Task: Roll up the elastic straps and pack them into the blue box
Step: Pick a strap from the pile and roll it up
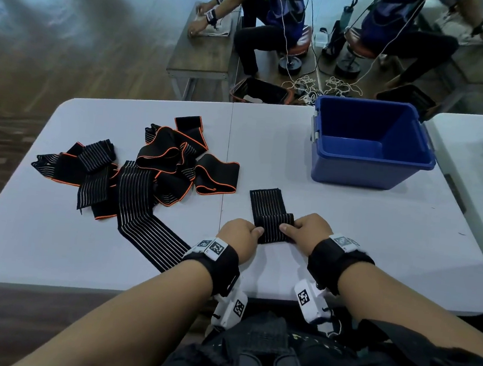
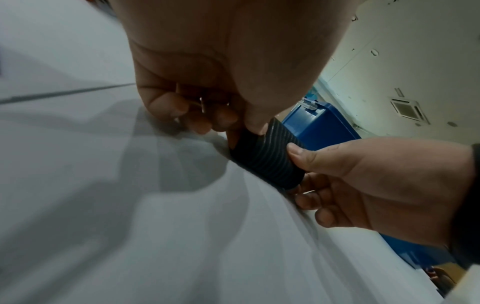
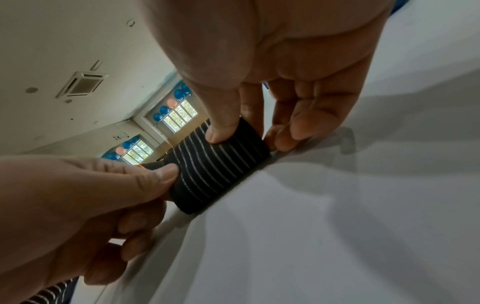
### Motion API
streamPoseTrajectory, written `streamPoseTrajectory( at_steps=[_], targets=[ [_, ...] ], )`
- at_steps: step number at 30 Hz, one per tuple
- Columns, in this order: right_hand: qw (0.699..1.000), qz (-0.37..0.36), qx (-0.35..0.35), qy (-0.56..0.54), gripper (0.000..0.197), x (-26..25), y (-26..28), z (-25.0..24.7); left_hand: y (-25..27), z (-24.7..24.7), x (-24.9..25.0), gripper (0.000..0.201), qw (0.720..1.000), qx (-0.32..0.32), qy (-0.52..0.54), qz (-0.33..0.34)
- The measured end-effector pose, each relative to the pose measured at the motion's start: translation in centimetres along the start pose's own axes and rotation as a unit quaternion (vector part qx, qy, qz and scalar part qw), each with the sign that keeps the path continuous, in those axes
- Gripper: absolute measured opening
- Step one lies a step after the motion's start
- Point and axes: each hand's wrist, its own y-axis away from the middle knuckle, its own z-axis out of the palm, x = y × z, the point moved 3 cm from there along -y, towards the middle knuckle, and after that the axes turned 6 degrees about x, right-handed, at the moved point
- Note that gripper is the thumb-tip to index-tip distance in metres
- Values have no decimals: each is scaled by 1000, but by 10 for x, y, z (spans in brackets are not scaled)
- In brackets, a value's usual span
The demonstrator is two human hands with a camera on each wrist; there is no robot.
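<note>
A black elastic strap with thin white stripes (image 1: pixel 265 202) lies near the table's front edge, its near end wound into a roll (image 1: pixel 272 228) (image 2: pixel 267 158) (image 3: pixel 221 164). My left hand (image 1: pixel 241 236) (image 2: pixel 207 82) (image 3: pixel 78 205) pinches the roll's left end, thumb on top. My right hand (image 1: pixel 306 233) (image 2: pixel 363 185) (image 3: pixel 259 61) pinches its right end the same way. The flat tail of the strap runs away from me. The blue box (image 1: pixel 371 142) (image 2: pixel 319 127) stands open and empty at the far right of the table.
A tangled heap of black straps with orange edging and white stripes (image 1: pixel 153 171) covers the table's (image 1: pixel 320 208) left half, one long strap (image 1: pixel 153 233) trailing toward my left wrist. Beyond the table, other people sit at low benches, with cables on the floor.
</note>
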Motion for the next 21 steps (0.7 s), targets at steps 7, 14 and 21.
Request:
streamPoseTrajectory(
  at_steps=[7, 14, 21],
  targets=[
    [998, 24, 27, 46, 54, -6, 5, 3, -4, -9, 9, 39, 999, -5, -38, -38],
    [995, 49, 88, -9, 40, -7, 7, 4, -5, -20, 13, 25, 996, 72, -48, 5],
    [993, 82, 52, -73, 41, -7, 6, 8, 1, -6, 16, 29, 971, 65, -163, 161]
  ],
)
